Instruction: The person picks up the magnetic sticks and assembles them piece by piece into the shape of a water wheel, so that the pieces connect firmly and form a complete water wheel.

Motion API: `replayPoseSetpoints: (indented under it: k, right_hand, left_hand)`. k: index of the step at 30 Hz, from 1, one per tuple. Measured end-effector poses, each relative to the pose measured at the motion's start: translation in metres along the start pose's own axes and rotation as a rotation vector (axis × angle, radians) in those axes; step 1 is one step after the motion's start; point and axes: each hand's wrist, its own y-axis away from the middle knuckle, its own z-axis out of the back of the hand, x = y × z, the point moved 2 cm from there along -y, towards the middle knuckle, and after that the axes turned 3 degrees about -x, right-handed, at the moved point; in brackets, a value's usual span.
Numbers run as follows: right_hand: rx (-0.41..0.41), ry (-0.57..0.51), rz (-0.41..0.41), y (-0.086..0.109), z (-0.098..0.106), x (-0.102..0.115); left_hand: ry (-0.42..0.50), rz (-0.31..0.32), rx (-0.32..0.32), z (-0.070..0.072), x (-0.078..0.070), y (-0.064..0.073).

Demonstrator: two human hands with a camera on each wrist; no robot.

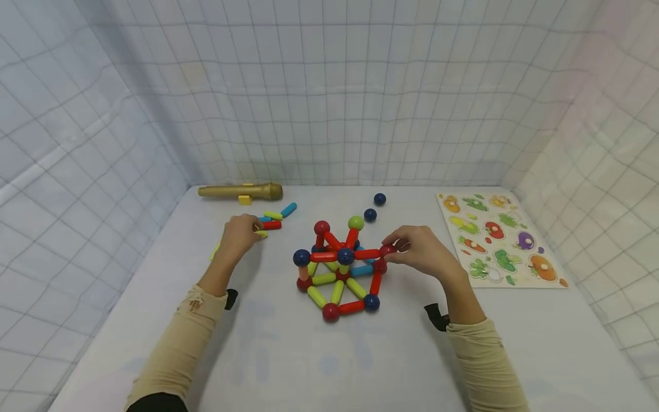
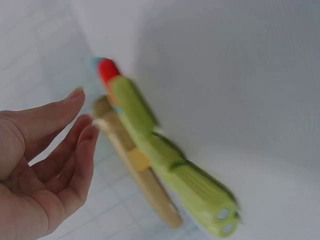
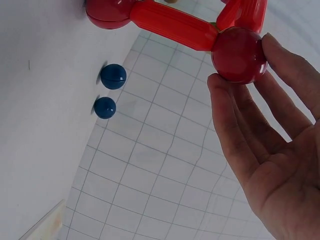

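In the head view my right hand (image 1: 419, 249) pinches a red ball (image 3: 239, 55) between thumb and fingertips. That ball sits at the right end of a red rod (image 3: 172, 24), part of a ball-and-rod building set structure (image 1: 323, 278). The structure stands mid-table, with a flat base of green, red and blue rods and a raised upper part. My left hand (image 1: 239, 232) is over loose rods at the left, a red rod (image 1: 271, 225) by its fingertips. The left wrist view shows its thumb and fingers loosely bent, nothing between them, beside a row of green rods (image 2: 167, 155).
A gold toy microphone (image 1: 237, 191) lies at the table's back left. Two dark blue balls, one farther (image 1: 380, 199) and one nearer (image 1: 370, 215), rest behind the structure. At the right lies a vegetable puzzle board (image 1: 491, 246). Grid-patterned cloth walls (image 1: 360, 114) surround the table.
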Motion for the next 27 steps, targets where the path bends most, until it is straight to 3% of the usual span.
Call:
replayPoseSetpoints:
  k: [5, 8, 10, 12, 17, 19, 22, 27]
  right_hand:
    - [0.004, -0.005, -0.009, 0.000, -0.003, 0.001]
    - [0.004, 0.004, -0.005, 0.000, -0.003, 0.001]
    - [0.003, 0.010, -0.008, 0.000, -0.002, 0.001]
    - [0.001, 0.015, -0.010, 0.000, -0.001, 0.000]
    - [0.007, 0.026, -0.013, -0.001, 0.000, 0.002]
    - [0.003, 0.030, -0.008, 0.000, 0.000, 0.002]
    - [-0.005, 0.033, 0.000, 0.000, 0.000, 0.002]
    - [0.001, 0.037, -0.001, 0.000, -0.001, 0.002]
  left_hand:
    - [-0.115, -0.002, 0.039, -0.011, 0.020, -0.022]
    - [-0.131, -0.008, 0.049, -0.015, 0.022, -0.026]
    - [-0.092, -0.022, 0.034, -0.013, 0.020, -0.025]
    - [0.032, -0.017, 0.045, -0.009, 0.014, -0.022]
    - [0.650, 0.015, 0.228, 0.001, -0.013, -0.007]
    - [0.841, 0.025, 0.307, 0.005, -0.026, -0.001]
    - [0.950, 0.028, 0.365, 0.007, -0.040, 0.007]
    - [0.921, 0.047, 0.433, 0.005, -0.052, 0.016]
